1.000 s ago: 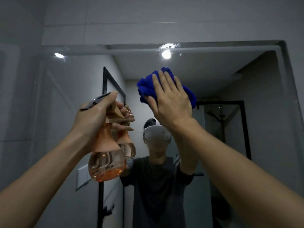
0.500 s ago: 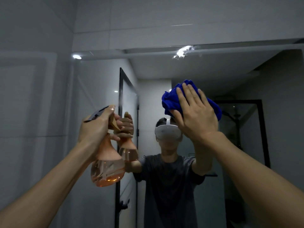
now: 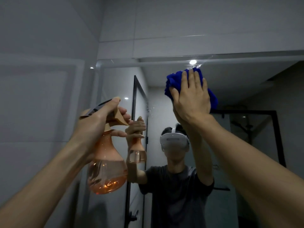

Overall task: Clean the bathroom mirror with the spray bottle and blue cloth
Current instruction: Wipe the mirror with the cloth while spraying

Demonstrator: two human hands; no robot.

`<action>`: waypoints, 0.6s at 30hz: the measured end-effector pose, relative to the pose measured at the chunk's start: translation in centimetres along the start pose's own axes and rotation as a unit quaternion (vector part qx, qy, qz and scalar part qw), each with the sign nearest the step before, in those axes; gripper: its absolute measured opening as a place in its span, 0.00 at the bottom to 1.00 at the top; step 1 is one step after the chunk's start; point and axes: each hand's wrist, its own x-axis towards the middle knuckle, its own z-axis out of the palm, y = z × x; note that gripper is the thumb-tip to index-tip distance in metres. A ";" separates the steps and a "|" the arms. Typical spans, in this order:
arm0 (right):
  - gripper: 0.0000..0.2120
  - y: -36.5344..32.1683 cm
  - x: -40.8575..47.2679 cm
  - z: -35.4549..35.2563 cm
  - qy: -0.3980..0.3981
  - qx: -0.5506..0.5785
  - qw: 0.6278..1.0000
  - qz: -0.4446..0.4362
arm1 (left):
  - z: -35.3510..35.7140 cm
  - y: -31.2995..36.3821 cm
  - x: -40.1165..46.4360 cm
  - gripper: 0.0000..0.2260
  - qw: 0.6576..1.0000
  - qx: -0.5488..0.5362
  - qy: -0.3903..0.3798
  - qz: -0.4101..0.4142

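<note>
Head view: my right hand [image 3: 191,99] presses the blue cloth [image 3: 174,79] flat-fingered against the mirror [image 3: 246,89]; my left hand [image 3: 100,119] grips the spray bottle [image 3: 107,163].

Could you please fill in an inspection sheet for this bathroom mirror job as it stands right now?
Surface: mirror on the tiled wall; droplets show on the glass near its top edge, by the cloth.
Job's things: blue cloth bunched and pressed flat on the glass near the mirror's top; spray bottle held upright, amber liquid low in its bulb.
Clutter: nothing seen.
Grippers: left hand grips the bottle's neck, fingers on the trigger; right hand presses the cloth with straight fingers.
Cables: nothing seen.
Surroundings: grey wall tiles; the glass reflects the person, a black-framed door and a ceiling light.
</note>
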 end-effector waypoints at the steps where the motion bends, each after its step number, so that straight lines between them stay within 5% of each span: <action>1: 0.33 -1.5 0.0 0.4 -0.004 -0.004 1.000 -0.023 | -0.3 0.3 0.0 0.17 1.000 -0.012 -0.009 -0.003; 6: 0.33 -7.0 -3.4 2.5 -0.033 -0.008 0.984 -0.177 | -0.6 0.5 -0.4 0.15 1.000 -0.027 -0.004 0.007; 11: 0.32 -5.4 -7.8 3.5 -0.059 -0.025 0.959 -0.277 | -0.6 -0.6 -0.7 0.16 1.000 -0.026 0.001 -0.006; 14: 0.33 -2.1 -6.8 2.9 -0.047 -0.050 0.966 -0.249 | -0.6 -1.0 -0.5 0.17 1.000 -0.025 -0.004 -0.015; 18: 0.34 3.2 -2.0 0.4 0.007 -0.026 0.995 -0.101 | -0.1 -0.7 0.0 0.16 0.999 -0.045 -0.016 -0.021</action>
